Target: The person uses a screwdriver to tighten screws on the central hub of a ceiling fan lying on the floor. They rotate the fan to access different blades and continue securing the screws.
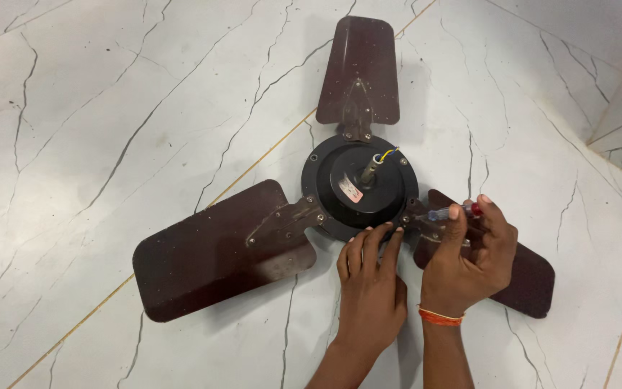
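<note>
Down on the marble floor (109,108), one brown ceiling fan (358,191) with three blades is laid flat. Its motor housing rim is touched by the left hand (370,288), fingers nearly straight. One screwdriver (449,213) is pinched in the right hand (469,252), fingers curled closed.

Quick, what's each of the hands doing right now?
Left hand: open, fingertips resting on the rim of the fan motor housing, holding nothing.
Right hand: closed around a screwdriver, its tip at the blade bracket.
</note>
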